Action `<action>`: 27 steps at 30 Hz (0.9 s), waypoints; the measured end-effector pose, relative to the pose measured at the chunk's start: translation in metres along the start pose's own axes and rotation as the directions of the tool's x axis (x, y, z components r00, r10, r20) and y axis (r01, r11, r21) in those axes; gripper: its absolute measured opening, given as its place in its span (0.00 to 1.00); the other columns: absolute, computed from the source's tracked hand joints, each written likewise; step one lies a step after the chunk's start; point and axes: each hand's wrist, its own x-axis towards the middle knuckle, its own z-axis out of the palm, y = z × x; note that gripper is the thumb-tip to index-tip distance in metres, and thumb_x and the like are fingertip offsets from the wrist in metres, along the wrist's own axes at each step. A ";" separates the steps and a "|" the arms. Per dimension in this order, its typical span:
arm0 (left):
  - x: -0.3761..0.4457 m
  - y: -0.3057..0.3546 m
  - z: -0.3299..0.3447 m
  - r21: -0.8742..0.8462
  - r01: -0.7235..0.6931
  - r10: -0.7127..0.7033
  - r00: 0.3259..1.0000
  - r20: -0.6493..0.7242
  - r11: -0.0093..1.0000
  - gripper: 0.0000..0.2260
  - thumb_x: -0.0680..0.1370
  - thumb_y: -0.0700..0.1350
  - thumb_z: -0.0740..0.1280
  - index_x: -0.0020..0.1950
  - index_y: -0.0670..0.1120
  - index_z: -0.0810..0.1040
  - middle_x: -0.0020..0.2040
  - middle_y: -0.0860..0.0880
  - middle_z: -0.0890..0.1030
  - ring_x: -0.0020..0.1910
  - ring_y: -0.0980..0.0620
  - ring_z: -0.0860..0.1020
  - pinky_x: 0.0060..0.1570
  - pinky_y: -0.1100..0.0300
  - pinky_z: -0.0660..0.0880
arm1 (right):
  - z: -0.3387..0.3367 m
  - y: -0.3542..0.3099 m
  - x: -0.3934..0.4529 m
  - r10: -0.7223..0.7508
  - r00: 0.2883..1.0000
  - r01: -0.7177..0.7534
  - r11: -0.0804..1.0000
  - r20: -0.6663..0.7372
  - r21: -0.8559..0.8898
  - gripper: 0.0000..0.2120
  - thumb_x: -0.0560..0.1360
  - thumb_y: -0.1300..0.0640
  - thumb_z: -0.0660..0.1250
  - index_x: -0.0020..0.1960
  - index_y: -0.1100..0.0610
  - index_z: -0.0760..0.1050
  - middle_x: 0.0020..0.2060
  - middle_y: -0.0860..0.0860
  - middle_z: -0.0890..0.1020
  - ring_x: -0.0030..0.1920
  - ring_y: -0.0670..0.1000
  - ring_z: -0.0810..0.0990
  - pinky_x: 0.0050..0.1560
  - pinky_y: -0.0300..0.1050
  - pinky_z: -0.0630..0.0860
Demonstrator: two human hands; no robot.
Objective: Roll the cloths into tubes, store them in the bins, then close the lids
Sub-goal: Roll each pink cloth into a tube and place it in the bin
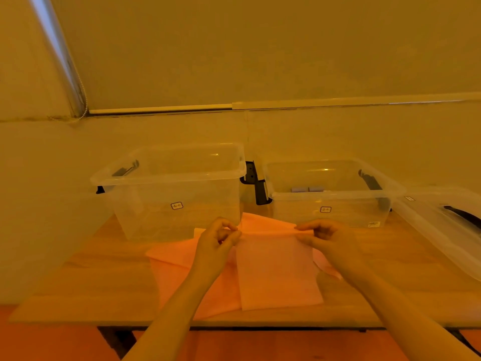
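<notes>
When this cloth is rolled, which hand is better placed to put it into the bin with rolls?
Probably the right hand: it pinches the pink cloth just in front of the right bin, which holds rolls. The left hand is before the left bin.

Small labels on the left bin [177,205] and right bin [325,209] are illegible.

Plain indoor room, likely home or office, light wooden bench [109,277] against bare wall, roller blind with bead chain [82,100], clear plastic storage bins [166,194]
</notes>
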 end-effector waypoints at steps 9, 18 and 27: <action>0.043 -0.016 0.021 -0.008 -0.038 0.038 0.999 -0.001 0.999 0.14 0.80 0.38 0.62 0.45 0.57 0.76 0.48 0.61 0.78 0.49 0.66 0.74 0.46 0.73 0.69 | 0.005 0.019 0.046 -0.071 0.997 0.072 0.997 -0.024 0.015 0.07 0.71 0.65 0.72 0.44 0.54 0.80 0.40 0.47 0.84 0.40 0.39 0.82 0.37 0.31 0.77; 0.052 -0.043 0.034 -0.033 0.009 -0.010 0.999 -0.044 0.999 0.12 0.74 0.39 0.70 0.48 0.57 0.77 0.46 0.55 0.79 0.44 0.55 0.77 0.44 0.61 0.75 | 0.009 0.041 0.066 -0.016 0.999 0.024 0.980 -0.041 0.200 0.08 0.71 0.65 0.71 0.48 0.56 0.81 0.42 0.44 0.85 0.42 0.40 0.83 0.36 0.31 0.77; 0.050 -0.059 0.036 -0.059 0.042 -0.045 0.998 -0.049 0.997 0.11 0.76 0.41 0.68 0.49 0.59 0.78 0.49 0.54 0.80 0.48 0.52 0.78 0.49 0.54 0.78 | 0.014 0.057 0.070 0.044 0.999 -0.043 0.935 0.005 0.351 0.10 0.68 0.71 0.70 0.47 0.59 0.80 0.44 0.48 0.86 0.46 0.46 0.84 0.40 0.36 0.79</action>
